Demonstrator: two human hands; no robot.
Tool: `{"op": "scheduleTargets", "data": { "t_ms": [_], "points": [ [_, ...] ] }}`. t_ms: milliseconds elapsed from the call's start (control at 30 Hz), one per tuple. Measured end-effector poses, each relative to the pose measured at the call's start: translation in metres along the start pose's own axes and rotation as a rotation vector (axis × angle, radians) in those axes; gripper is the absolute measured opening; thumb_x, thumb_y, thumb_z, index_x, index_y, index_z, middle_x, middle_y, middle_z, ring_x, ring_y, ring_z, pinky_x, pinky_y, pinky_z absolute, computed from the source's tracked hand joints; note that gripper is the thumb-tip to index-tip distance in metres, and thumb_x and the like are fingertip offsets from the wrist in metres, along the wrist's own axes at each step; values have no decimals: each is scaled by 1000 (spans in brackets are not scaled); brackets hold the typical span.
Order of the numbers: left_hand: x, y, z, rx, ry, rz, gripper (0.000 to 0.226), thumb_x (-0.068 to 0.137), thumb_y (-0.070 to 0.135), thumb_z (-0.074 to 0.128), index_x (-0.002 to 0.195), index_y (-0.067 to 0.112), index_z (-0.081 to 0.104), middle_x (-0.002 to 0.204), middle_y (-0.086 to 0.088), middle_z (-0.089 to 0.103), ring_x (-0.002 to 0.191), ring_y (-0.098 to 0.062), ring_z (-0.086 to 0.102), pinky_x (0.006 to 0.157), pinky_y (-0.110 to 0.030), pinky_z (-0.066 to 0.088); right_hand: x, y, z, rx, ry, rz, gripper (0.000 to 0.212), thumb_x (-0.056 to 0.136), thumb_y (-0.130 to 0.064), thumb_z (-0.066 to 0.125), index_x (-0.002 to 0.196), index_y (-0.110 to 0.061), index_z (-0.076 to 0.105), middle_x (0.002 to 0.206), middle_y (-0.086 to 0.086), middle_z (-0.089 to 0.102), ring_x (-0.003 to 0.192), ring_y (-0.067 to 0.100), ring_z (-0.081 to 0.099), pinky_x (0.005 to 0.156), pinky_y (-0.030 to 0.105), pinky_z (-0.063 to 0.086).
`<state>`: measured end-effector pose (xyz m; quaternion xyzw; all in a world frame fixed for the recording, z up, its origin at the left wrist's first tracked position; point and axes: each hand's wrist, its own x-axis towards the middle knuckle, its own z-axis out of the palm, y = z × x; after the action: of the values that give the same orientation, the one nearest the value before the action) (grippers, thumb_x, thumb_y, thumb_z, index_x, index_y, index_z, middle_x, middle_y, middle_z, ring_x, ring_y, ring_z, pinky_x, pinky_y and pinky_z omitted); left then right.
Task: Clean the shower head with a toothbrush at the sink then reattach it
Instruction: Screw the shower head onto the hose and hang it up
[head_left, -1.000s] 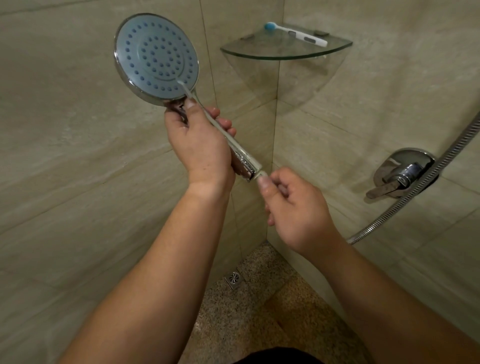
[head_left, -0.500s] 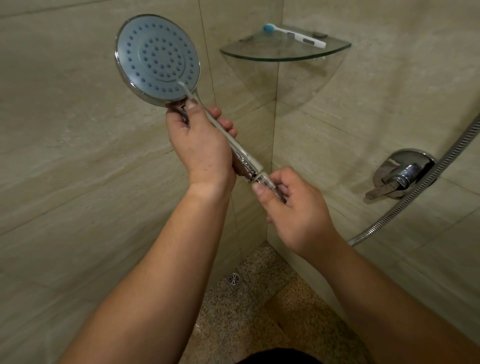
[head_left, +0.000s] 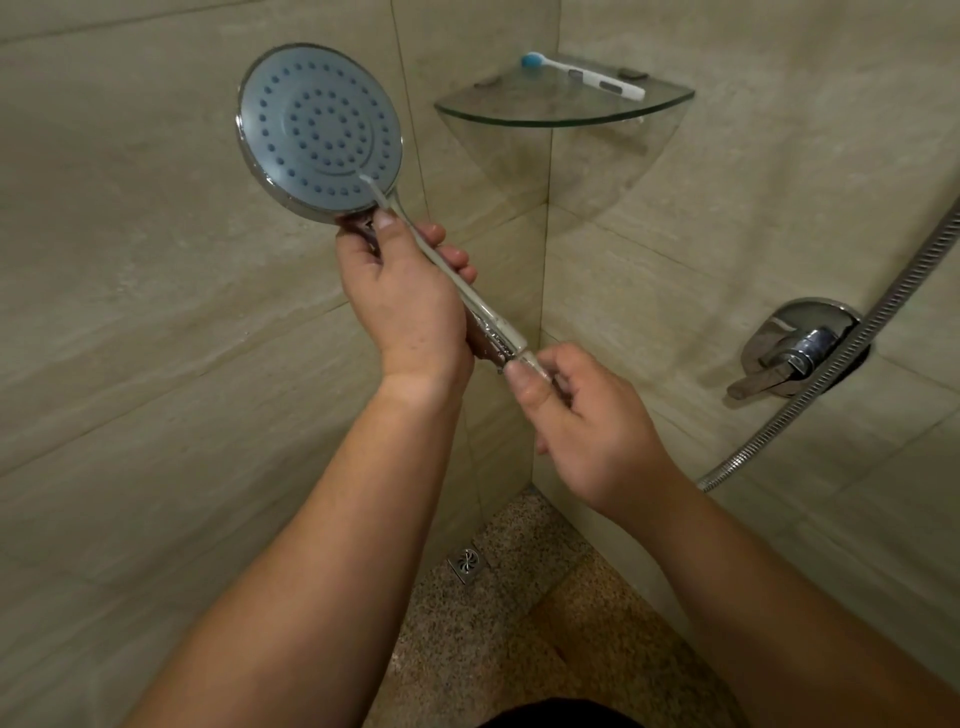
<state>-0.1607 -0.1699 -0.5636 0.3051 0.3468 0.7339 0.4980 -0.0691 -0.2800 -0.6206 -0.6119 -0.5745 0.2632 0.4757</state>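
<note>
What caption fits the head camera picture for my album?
Left hand holds the shower head; right hand grips the hose end at its handle.

Both arms come in bare from the near edge, no sleeves anywhere along the forearms, no watch, no bracelet at either wrist. The left hand (head_left: 410, 301) shows no ring and a short-trimmed thumbnail, and the right hand (head_left: 587, 426) is the same, ringless with a short thumbnail. Down at the near edge there's a sliver of dark clothing (head_left: 561, 717) between the arms.
</note>
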Motion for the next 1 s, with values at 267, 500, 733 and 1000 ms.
{"op": "scheduleTargets", "data": {
  "t_ms": [267, 500, 733, 1000],
  "points": [
    [0, -1, 0, 16, -20, 20, 18, 109, 19, 38, 95, 14, 48, 74, -9, 54, 50, -16, 50, 49, -29, 44, 3, 4, 1, -18, 11, -10, 42, 97, -56, 45, 78, -20, 55, 60, 5, 58, 53, 24, 58, 54, 46, 51],
    [1, -2, -1, 15, -16, 9, 19, 109, 20, 38, 95, 15, 48, 74, -9, 54, 50, -16, 50, 49, -29, 44, -1, 5, 3, -72, 81, -68, 31, 95, -48, 56, 81, -21, 52, 55, -10, 49, 49, 6, 45, 45, 24, 38],
    [0, -5, -3, 40, -16, -6, 20, 110, 21, 35, 95, 16, 47, 74, -7, 54, 50, -15, 50, 49, -29, 44, 2, 4, -1, -34, -35, -14, 47, 92, -64, 42, 78, -20, 51, 62, 5, 59, 57, 21, 60, 58, 42, 51],
    [0, -10, -8, 80, -48, -10, 21, 111, 21, 34, 96, 16, 49, 74, -7, 54, 50, -13, 50, 48, -28, 44, 2, 11, 7, 74, -76, 29, 46, 96, -59, 43, 75, -19, 52, 54, 4, 54, 48, 23, 55, 49, 42, 48]
  ]
}}
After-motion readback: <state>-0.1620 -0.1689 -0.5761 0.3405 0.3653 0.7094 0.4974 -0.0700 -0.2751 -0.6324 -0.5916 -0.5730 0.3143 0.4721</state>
